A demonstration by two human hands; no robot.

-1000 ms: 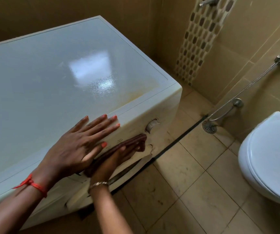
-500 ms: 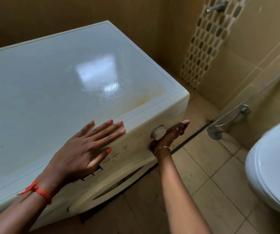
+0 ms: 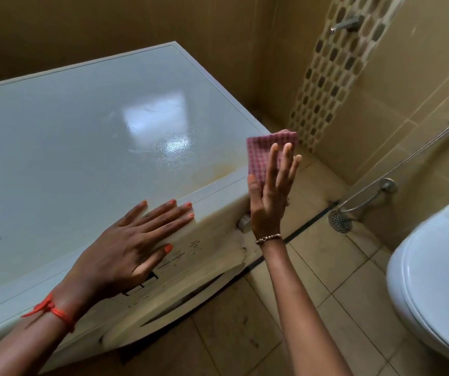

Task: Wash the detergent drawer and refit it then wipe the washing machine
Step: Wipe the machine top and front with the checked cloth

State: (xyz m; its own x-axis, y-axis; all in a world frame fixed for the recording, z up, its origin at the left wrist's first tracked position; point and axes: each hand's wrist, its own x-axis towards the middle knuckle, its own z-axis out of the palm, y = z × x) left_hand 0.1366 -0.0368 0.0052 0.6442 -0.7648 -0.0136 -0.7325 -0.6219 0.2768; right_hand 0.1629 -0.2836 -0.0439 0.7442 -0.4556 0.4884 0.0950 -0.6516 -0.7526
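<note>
Hands on white washing machine: left hand flat, grip open, on top front edge; right hand, grip open, presses pink checked cloth against right corner. Panel lettering unreadable.

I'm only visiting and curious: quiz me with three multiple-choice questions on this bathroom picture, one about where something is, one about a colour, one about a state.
1. Where is the checked cloth?
A. on the floor
B. against the front right corner of the washing machine, under the right hand
C. on the toilet

2. What colour is the thread tied on the left wrist?
A. orange
B. blue
C. green

3. How is the toilet lid?
A. down
B. raised
C. missing

Answers:
1 B, the right hand's straight fingers press the cloth on that corner.
2 A, the thread shows bright orange.
3 A, the lid lies flat over the bowl.
</note>
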